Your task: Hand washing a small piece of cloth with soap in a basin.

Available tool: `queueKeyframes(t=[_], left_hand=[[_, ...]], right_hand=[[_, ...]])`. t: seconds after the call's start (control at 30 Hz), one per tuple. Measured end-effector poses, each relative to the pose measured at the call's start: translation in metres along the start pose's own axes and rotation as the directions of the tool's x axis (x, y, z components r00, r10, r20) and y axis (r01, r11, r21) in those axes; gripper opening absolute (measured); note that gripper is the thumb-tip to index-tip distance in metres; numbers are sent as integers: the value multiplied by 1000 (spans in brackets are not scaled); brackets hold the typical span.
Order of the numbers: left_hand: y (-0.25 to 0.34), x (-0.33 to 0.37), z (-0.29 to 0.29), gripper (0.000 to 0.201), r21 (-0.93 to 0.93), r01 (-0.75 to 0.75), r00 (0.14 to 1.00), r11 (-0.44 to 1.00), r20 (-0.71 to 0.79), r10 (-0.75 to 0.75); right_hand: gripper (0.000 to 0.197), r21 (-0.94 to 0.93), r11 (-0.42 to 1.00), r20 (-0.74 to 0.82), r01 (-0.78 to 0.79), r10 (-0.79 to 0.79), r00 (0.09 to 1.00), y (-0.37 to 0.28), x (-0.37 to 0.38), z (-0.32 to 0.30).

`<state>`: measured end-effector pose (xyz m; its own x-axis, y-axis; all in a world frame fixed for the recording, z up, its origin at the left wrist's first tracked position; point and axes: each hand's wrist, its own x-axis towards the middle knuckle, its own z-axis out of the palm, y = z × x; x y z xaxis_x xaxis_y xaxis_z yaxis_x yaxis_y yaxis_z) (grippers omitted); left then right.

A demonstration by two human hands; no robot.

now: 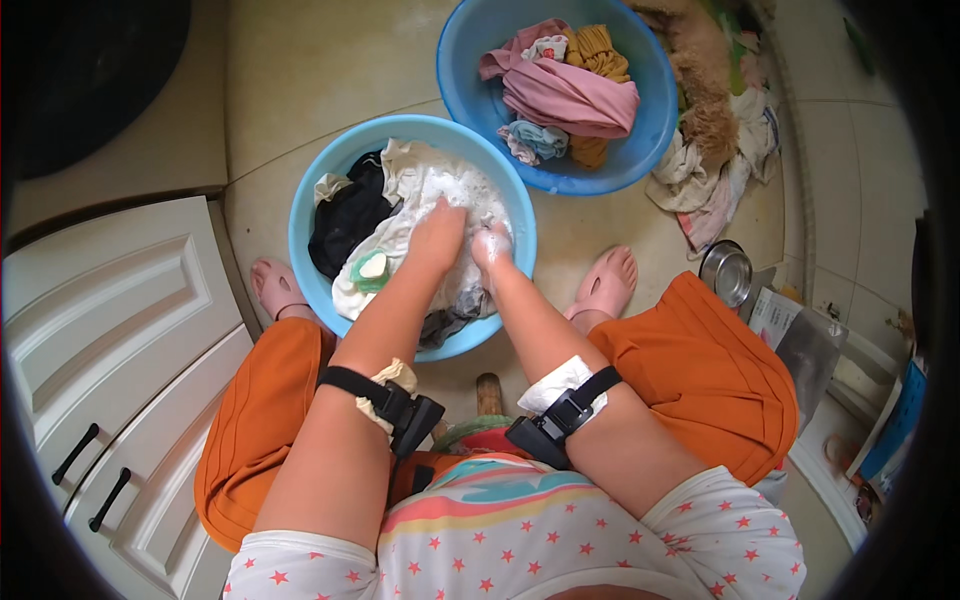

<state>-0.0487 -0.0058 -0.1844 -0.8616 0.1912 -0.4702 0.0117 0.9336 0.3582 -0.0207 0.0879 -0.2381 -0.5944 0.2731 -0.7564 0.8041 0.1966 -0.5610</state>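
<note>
A light blue basin (pixel 302 225) stands on the floor between my feet, with wet laundry in it. White suds cover part of a white garment (pixel 410 180) there. My left hand (pixel 438 235) is closed on this garment, its fingertips partly sunk in the foam. Close beside it, my right hand (pixel 490 246) is curled into a fist with foam over it, gripping the same wet cloth. A dark garment (pixel 350 218) lies against the basin's left side, and grey cloth (pixel 455 315) shows at the near side. On the white fabric rests a small white, soap-like piece (pixel 373 266) with green around it.
A darker blue basin (pixel 452 95) with pink, mustard and pale blue clothes stands beyond, to the right. Crumpled cloths (pixel 740 150) and a brown fluffy thing (pixel 705 90) lie farther right. A metal bowl (pixel 728 273) sits near my right knee; white cabinet doors (pixel 120 300) stand left.
</note>
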Motion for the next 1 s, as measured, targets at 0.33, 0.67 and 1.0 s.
queueKeyframes(t=[0.33, 0.67, 1.0], left_hand=[[17, -44, -78, 24, -186, -139, 985, 973, -131, 115], [29, -97, -153, 18, -158, -235, 930, 959, -323, 175], [22, -105, -86, 17, -303, -202, 803, 931, -596, -19]], right_hand=[[78, -438, 859, -51, 264, -317, 947, -57, -73, -12], [19, -42, 783, 83, 620, -616, 783, -46, -90, -12], [27, 593, 418, 797, -689, -428, 426, -68, -115, -42]])
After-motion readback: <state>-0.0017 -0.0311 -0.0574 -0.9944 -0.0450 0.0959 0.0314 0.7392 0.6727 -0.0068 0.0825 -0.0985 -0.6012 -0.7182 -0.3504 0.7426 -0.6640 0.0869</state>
